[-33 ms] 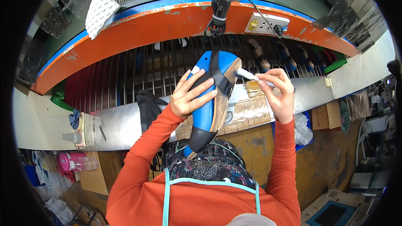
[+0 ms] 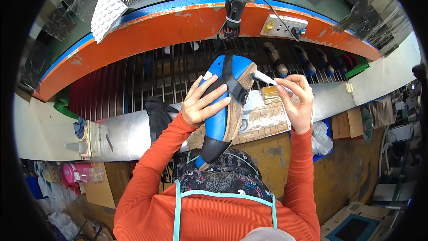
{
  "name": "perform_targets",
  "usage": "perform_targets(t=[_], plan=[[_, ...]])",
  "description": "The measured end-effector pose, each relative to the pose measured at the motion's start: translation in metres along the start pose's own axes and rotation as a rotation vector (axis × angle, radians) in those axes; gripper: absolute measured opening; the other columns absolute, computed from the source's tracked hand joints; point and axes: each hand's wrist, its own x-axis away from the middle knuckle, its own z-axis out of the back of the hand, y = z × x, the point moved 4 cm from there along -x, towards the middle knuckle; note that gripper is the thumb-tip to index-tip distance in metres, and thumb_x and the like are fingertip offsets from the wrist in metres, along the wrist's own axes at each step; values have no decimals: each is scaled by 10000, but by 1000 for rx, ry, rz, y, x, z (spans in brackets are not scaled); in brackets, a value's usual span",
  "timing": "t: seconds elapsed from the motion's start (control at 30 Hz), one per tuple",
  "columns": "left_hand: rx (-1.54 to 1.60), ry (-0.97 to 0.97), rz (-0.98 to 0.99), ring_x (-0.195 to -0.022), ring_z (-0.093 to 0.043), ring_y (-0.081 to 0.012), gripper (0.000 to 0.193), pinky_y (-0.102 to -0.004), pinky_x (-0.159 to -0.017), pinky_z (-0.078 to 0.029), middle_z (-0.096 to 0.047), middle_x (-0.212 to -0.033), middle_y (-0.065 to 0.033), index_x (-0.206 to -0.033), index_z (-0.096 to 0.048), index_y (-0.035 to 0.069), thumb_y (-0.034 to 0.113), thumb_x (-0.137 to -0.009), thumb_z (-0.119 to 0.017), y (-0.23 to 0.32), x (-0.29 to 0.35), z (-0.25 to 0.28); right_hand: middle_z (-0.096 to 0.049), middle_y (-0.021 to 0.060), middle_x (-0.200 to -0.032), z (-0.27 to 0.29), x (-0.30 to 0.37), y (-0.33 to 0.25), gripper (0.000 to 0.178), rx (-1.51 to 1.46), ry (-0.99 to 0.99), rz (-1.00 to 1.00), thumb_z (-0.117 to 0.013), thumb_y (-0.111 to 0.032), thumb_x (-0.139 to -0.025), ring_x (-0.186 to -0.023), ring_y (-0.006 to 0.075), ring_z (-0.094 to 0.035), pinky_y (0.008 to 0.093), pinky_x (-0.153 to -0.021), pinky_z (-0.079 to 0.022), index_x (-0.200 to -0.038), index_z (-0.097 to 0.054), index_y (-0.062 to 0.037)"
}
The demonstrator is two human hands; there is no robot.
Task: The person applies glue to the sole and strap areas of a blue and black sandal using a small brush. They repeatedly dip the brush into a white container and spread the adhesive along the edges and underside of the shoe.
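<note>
A blue shoe last (image 2: 216, 126) carries a sandal with black straps (image 2: 234, 85) and a brown, wood-toned sole (image 2: 232, 122). It is tilted over the bench edge, its narrower end toward my lap. My left hand (image 2: 200, 103) grips it from the left side, fingers spread across the blue surface and strap. My right hand (image 2: 298, 100) pinches a slim white-handled brush (image 2: 265, 78). The dark brush tip touches the sole's edge near the far end. Below the brush sits a small yellowish translucent container (image 2: 270, 93), its contents unclear.
Behind the bench (image 2: 129, 140), metal rollers (image 2: 147, 69) carry several more shoes (image 2: 307, 64) at far right. An orange beam (image 2: 174, 22) spans above, with a socket strip (image 2: 283, 26) and bundled cable (image 2: 232, 20). A black cloth-like item (image 2: 158, 116) lies left of the last.
The brush has shifted very slightly and its angle differs a little against the sole edge. The last and my left hand look practically unmoved.
</note>
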Motion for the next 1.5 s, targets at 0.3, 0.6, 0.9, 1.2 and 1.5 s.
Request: perform_targets(t=[0.3,0.6,0.9,1.2,1.5], plan=[[28,66,52,-1179,-572,-424,346,-562,-1021,-394,-649,-1210,-154,-1095,-680,105,183,-760,-718,-5,2,-8,-596,3,-916,-18,15,8,213,-11,134,-36,-744,-139,-808,-655,97,-516,298,-762,-294,-1019,-746,-166],[13,17,54,-1183,-571,-419,360,-554,-1024,-393,-648,-1220,-141,-1107,-677,125,171,-753,-731,-7,3,-9,-613,42,-896,-24,18,-6,196,239,62,55,-732,-57,-801,-671,110,-538,262,-690,-405,-995,-743,-77],[0,19,56,-1186,-571,-413,367,-549,-1023,-394,-648,-1224,-129,-1104,-680,129,167,-744,-738,-11,2,-7,-599,-5,-858,-28,10,8,179,-20,-59,-12,-738,-106,-793,-619,106,-509,298,-711,-307,-965,-751,-154],[-45,19,72,-1182,-579,-397,372,-537,-1032,-392,-654,-1212,-126,-1116,-684,131,166,-749,-733,-16,1,-7,-600,-29,-855,-27,10,-11,202,335,-72,215,-750,-136,-781,-696,118,-506,317,-709,-280,-972,-744,-201],[-43,49,101,-1192,-578,-355,403,-514,-1025,-400,-630,-1271,-61,-1143,-673,206,137,-747,-693,-20,0,-4,-600,-43,-854,-24,-4,-21,200,358,-154,292,-751,-133,-770,-680,114,-511,319,-705,-268,-956,-742,-207]])
